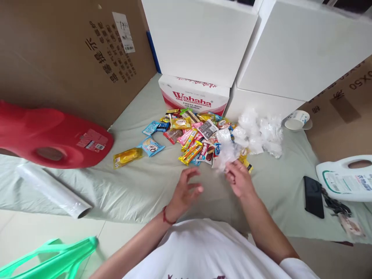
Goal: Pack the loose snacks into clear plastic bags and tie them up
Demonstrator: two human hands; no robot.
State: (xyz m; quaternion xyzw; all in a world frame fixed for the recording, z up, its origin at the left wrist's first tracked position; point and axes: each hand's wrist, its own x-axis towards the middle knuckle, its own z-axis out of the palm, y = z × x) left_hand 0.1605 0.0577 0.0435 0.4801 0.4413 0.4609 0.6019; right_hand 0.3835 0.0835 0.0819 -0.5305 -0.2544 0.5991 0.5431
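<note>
My right hand (238, 179) pinches a clear crumpled plastic bag (228, 153), which is blurred, over the right part of a snack heap. My left hand (186, 190) hovers in front of the heap, fingers apart and holding nothing. The pile of wrapped snacks (192, 135) has yellow, blue, pink and brown packets. To its left lie a blue-and-white packet (151, 146) and a yellow wrapped snack (128, 157). Several more crumpled clear plastic bags (258, 131) are bunched to the right of the heap.
A Wahaha carton (194, 95) stands behind the snacks. On the left are a red jug (55, 135) and a plastic film roll (55, 190). Rightward lie paper cups (297, 120), a black phone (314, 197) and a white jug (345, 178). A green stool (58, 255) stands below.
</note>
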